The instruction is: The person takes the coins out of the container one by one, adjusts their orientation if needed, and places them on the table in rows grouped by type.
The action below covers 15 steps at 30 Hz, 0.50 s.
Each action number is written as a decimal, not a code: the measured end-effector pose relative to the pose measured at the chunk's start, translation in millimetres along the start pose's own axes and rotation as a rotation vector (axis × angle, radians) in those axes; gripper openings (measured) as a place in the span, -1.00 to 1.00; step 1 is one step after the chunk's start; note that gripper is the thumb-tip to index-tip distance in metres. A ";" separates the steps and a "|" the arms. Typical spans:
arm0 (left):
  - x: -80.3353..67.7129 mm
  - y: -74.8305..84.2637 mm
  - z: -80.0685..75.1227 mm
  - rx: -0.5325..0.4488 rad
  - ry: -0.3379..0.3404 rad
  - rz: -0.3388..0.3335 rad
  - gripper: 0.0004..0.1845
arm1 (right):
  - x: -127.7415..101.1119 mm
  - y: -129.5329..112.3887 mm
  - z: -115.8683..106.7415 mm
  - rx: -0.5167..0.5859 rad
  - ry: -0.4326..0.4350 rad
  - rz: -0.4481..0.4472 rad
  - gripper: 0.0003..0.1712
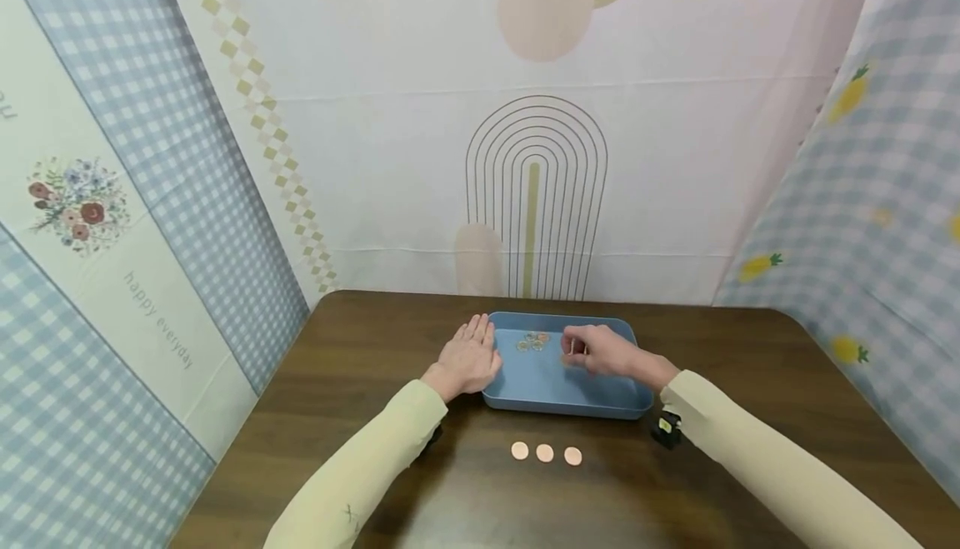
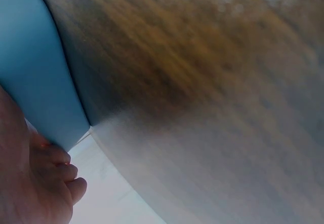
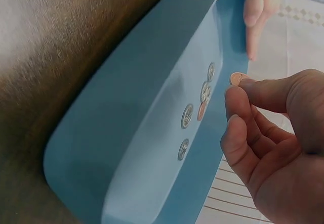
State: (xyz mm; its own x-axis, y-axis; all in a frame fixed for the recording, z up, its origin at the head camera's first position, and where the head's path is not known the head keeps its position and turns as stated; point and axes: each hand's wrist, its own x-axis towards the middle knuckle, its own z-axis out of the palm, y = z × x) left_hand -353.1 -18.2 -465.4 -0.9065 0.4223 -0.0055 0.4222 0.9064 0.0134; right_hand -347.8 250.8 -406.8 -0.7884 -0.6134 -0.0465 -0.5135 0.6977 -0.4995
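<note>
A blue rectangular tray (image 1: 567,406) sits on the brown table. Between thumb and forefinger my right hand (image 1: 603,351) pinches a copper coin (image 3: 238,78), held above the tray. My left hand (image 1: 467,357) lies along the tray's left rim, fingers extended and touching it; the left wrist view shows its fingertips (image 2: 77,189) by the tray wall. On the tray floor, several silver coins (image 3: 187,116) lie in a loose cluster, with a copper coin (image 3: 201,111) among them.
Three copper coins lie in a row on the table (image 1: 360,349) in front of the tray: left coin (image 1: 520,451), middle coin (image 1: 544,453) and right coin (image 1: 573,456). A patterned cloth (image 1: 390,174) hangs behind the table's back edge, with checked cloths at both sides.
</note>
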 end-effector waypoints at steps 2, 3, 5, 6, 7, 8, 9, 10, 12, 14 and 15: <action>-0.1 0.5 -1.0 0.002 0.000 0.002 -0.32 | -4.4 -1.8 0.2 0.004 -0.001 -0.018 -0.93; 0.0 0.5 -1.2 0.005 -0.001 0.002 -0.32 | -6.6 -2.5 0.2 0.008 -0.003 -0.025 -0.94; -0.2 0.9 -1.9 0.011 -0.002 0.002 -0.32 | -11.1 -3.4 0.2 0.012 -0.008 -0.034 -0.94; -0.2 1.0 -2.3 0.013 -0.003 0.001 -0.32 | -13.3 -3.6 0.0 0.012 -0.011 -0.041 -0.94; -0.3 1.0 -2.5 0.016 -0.006 0.001 -0.32 | -15.6 -4.0 -0.4 0.017 -0.012 -0.047 -0.94; -0.4 1.1 -2.5 0.017 -0.006 0.001 -0.32 | -17.9 -4.3 -0.7 0.022 -0.012 -0.055 -0.93; -0.6 1.2 -2.7 0.018 -0.008 0.000 -0.32 | -20.2 -4.5 -0.8 0.025 -0.011 -0.062 -0.93; -0.9 1.3 -2.9 0.020 -0.011 0.000 -0.32 | -22.4 -4.4 -0.8 0.030 -0.010 -0.070 -0.92; -1.1 1.4 -3.2 0.022 -0.013 -0.001 -0.32 | -26.6 -3.9 0.2 0.044 -0.005 -0.085 -0.91; -1.1 1.5 -3.3 0.021 -0.010 0.000 -0.32 | -30.8 -2.8 2.4 0.068 0.001 -0.101 -0.90; -1.2 1.5 -3.5 0.024 -0.012 -0.001 -0.32 | -32.9 -2.3 3.8 0.082 0.000 -0.102 -0.90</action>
State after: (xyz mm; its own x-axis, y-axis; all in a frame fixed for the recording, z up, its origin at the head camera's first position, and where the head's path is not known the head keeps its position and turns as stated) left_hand -351.4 -17.4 -461.9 -0.9067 0.4214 -0.0179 0.4216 0.9067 -0.0102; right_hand -319.3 267.9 -407.4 -0.7333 -0.6799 0.0084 -0.5617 0.5987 -0.5710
